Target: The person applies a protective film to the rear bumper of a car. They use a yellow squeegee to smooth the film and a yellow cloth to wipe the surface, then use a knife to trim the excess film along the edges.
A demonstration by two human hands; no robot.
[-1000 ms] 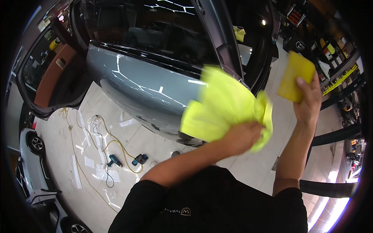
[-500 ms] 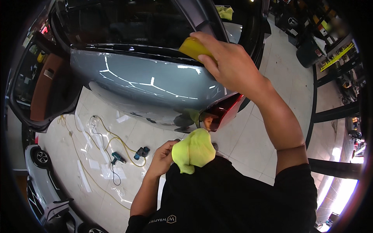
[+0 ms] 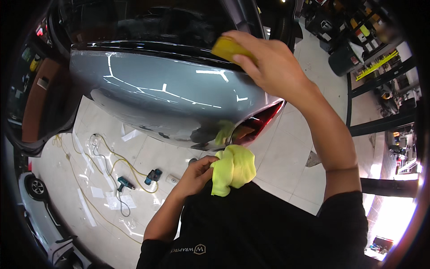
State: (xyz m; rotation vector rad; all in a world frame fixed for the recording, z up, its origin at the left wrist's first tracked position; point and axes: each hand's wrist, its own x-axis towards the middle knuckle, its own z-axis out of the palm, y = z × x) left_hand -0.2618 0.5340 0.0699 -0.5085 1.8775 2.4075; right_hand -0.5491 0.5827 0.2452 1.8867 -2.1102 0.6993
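Observation:
My right hand pinches a flat yellow squeegee between thumb and fingers. It is held at the dark trim strip below the car's window; whether its edge touches cannot be told. Below the strip curves the glossy grey rear panel of the car, with a red tail light at its right end. Lower down, close to my body, my left hand is closed on a bunched yellow-green cloth, which hangs in folds and hides some fingers.
On the tiled floor at left lie a teal power tool, a dark blue tool, a yellow hose and white scraps. An open car door stands far left, above a silver car. A dark bin stands at right.
My right hand and the squeegee have shifted slightly right along the trim strip. The cloth in my left hand has turned and bunched more. The whole view has tilted a little.

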